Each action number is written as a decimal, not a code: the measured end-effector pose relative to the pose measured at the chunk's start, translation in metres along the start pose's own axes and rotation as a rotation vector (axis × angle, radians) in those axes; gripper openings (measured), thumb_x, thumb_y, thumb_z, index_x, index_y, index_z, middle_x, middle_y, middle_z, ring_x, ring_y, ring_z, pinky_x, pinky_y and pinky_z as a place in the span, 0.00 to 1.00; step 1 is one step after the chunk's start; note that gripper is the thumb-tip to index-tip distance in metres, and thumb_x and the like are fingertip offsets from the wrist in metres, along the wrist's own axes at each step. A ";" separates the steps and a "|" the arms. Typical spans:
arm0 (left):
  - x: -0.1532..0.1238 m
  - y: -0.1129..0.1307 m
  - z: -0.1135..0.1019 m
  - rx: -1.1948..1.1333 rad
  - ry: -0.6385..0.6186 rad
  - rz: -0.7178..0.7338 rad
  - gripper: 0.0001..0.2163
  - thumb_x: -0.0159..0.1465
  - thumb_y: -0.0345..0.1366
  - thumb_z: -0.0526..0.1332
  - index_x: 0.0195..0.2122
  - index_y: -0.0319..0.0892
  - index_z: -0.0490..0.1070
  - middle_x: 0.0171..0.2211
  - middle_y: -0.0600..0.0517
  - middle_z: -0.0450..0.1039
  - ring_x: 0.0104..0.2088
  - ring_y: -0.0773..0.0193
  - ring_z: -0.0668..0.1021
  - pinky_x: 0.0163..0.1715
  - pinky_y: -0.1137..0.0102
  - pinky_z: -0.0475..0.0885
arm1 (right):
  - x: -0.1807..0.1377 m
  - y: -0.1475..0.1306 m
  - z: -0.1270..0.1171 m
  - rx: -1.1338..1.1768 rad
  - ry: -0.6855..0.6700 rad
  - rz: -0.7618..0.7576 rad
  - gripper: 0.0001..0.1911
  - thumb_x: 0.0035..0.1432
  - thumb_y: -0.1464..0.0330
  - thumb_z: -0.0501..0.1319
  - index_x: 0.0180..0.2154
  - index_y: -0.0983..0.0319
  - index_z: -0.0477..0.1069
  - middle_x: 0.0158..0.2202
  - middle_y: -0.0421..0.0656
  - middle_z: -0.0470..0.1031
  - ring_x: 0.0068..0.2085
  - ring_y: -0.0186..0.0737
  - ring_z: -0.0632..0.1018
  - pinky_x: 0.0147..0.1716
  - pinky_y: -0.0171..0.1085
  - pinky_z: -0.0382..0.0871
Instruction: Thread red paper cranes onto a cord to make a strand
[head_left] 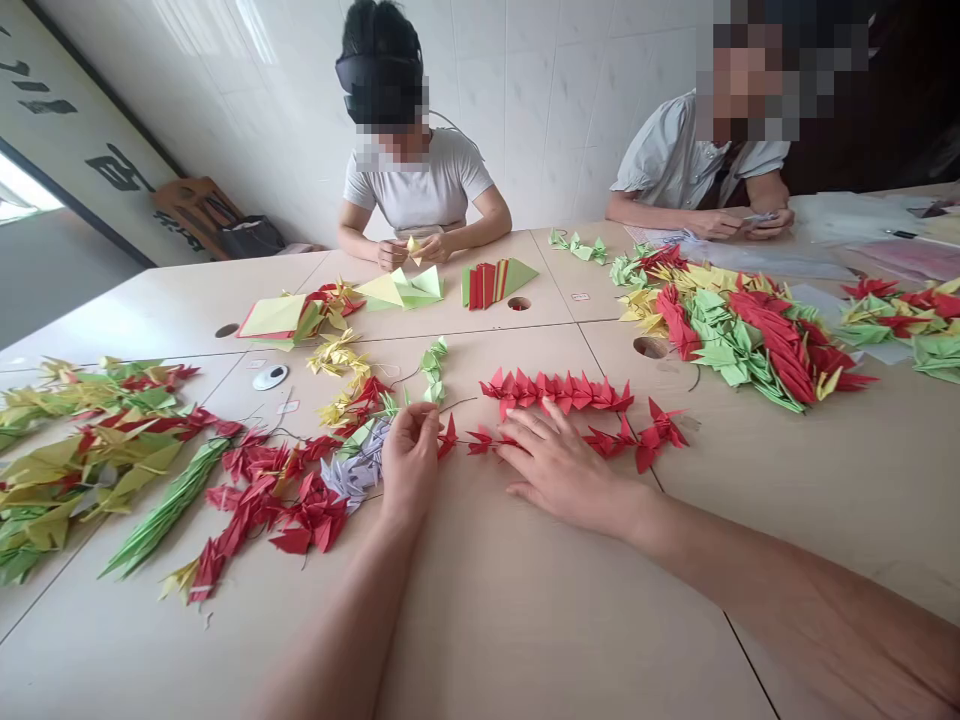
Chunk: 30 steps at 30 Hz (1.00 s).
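My left hand (410, 455) is closed in a pinch on a red paper crane (448, 437) at the end of a string of red cranes (559, 392) lying across the table. My right hand (559, 462) lies flat with fingers spread, pressing on that string near its middle. More red cranes (649, 435) of the string trail off to the right of my fingers. A heap of strung red, lavender and yellow cranes (300, 490) lies just left of my left hand.
Piles of green, yellow and red cranes lie at far left (90, 450) and at right (750, 335). Folded paper sheets (405, 288) sit before a person in a white shirt (420, 190). Another person (705, 160) works at the back right.
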<state>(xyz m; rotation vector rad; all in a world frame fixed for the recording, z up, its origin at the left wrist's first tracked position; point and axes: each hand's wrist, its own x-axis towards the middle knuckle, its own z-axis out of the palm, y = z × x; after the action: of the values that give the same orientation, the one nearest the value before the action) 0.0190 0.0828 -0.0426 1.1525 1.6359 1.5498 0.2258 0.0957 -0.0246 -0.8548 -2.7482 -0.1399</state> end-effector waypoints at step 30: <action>-0.004 0.008 -0.002 -0.180 -0.085 -0.065 0.12 0.61 0.45 0.62 0.41 0.43 0.70 0.29 0.56 0.68 0.23 0.74 0.65 0.22 0.78 0.62 | -0.026 0.030 -0.046 0.104 0.171 0.000 0.17 0.65 0.65 0.55 0.54 0.62 0.69 0.56 0.48 0.72 0.61 0.52 0.66 0.59 0.59 0.59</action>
<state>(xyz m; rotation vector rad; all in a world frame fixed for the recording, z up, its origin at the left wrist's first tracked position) 0.0207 0.0777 -0.0356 1.0442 1.4334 1.5502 0.2734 0.0986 0.0135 -0.7780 -2.5716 -0.0659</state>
